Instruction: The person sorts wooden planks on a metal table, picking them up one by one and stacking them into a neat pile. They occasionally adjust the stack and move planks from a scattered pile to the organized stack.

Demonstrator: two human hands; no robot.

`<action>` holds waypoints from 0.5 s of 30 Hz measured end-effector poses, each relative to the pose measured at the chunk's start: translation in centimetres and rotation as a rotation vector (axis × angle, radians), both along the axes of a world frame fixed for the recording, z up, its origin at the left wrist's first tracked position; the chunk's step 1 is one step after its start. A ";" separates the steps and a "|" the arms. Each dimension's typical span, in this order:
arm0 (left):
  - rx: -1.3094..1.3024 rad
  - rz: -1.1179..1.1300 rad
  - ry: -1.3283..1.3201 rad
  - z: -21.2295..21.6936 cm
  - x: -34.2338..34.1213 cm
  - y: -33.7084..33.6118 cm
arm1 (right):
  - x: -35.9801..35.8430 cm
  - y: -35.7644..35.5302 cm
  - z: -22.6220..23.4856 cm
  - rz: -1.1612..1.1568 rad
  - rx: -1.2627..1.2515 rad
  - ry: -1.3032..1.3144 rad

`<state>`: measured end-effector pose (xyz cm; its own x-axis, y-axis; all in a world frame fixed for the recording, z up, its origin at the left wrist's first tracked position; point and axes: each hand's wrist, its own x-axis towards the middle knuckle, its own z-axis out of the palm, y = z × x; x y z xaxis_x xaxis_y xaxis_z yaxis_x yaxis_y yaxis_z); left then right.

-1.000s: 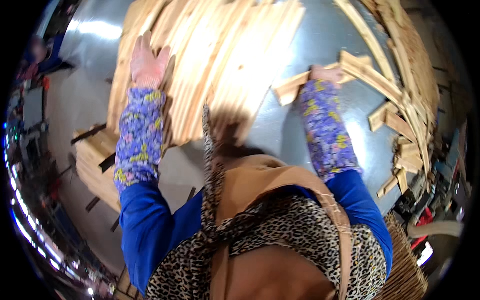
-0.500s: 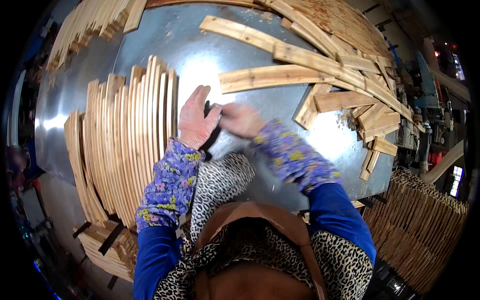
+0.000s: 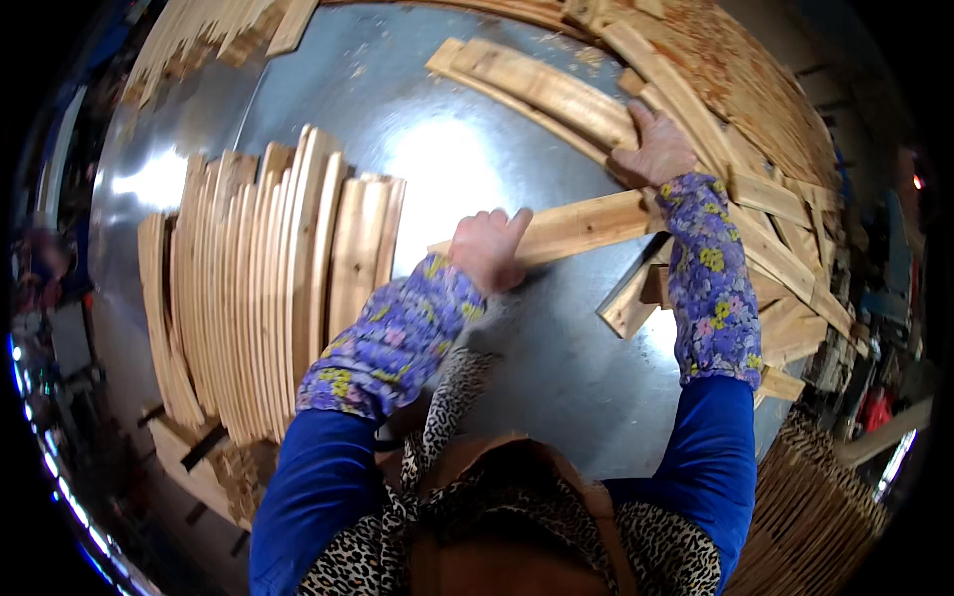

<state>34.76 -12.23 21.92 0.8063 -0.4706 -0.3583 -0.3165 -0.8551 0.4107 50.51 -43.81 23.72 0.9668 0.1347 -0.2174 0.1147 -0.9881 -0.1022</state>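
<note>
My left hand (image 3: 487, 250) is closed around a flat wooden board (image 3: 586, 226) that lies slantwise across the middle of the metal table. Farther off to the right, my right hand (image 3: 658, 149) grips the near end of another wooden board (image 3: 547, 84), thumb on one side and fingers on the other. Beneath that second board runs a narrower strip of wood (image 3: 517, 107). To the left of my hands stands a tight row of boards (image 3: 248, 288), packed side by side. Its right end has wider boards (image 3: 360, 248) with their faces showing.
Loose boards (image 3: 785, 263) lie crisscrossed at the right of the metal table (image 3: 556, 358). A rough wood sheet (image 3: 735, 74) borders the far right. Another row of boards (image 3: 199, 40) sits at the far left, and a large stack of slats (image 3: 815, 497) stands at the lower right.
My hands were together over the table. Now they have separated: the right reached far and right onto a board, the left moved right onto another. The view has shifted slightly.
</note>
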 end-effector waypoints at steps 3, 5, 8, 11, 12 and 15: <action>-0.034 0.205 0.186 -3.4 -9.3 6.2 | 1.5 2.9 -0.8 -0.005 0.001 0.115; -0.019 0.383 0.107 1.5 -14.9 9.4 | 1.2 4.0 -1.7 0.022 -0.048 0.125; -0.092 0.331 0.171 2.9 -22.4 16.1 | -0.3 7.4 -2.7 -0.053 -0.079 0.167; -0.151 0.624 0.064 7.1 -26.4 18.4 | -3.5 11.7 -0.6 -0.157 -0.066 0.225; -0.133 0.700 0.087 8.5 -27.0 18.5 | -5.1 12.5 -0.2 -0.206 -0.031 0.245; -0.400 0.953 0.186 2.5 -30.0 21.0 | -11.3 14.0 0.0 -0.303 0.187 0.310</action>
<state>4.74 8.78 24.42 0.8536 0.2186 -0.4728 0.5131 -0.5087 0.6913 39.17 -29.86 23.72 0.8619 -0.0791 -0.5008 -0.2402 -0.9336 -0.2659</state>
